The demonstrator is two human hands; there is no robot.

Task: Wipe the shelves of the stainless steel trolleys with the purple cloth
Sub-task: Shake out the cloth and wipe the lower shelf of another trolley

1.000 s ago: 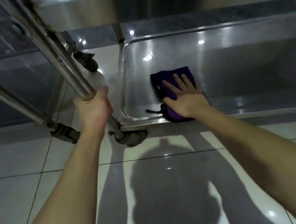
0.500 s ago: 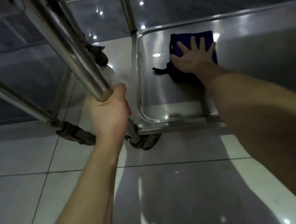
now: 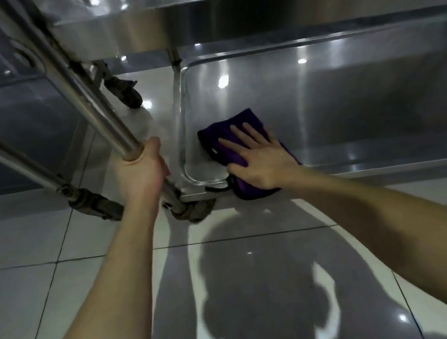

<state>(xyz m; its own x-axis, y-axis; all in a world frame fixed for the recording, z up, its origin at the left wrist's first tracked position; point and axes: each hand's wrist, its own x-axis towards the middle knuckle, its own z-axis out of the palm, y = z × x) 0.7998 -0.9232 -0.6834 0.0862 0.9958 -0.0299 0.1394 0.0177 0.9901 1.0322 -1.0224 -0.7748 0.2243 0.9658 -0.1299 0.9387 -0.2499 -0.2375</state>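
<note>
Fingers [image 3: 243,135] of the right hand [image 3: 261,161] lay spread flat on the purple cloth [image 3: 225,140], cloth at the shelf's [image 3: 348,90] near left corner, overhanging the near edge, left hand [image 3: 139,174] wrapped around the trolley's post [image 3: 102,120].

Purple cloth [image 3: 230,142] lies on bottom shelf [image 3: 350,101].

Head view, steeply downward, close over bottom shelf [image 3: 348,90]
</note>
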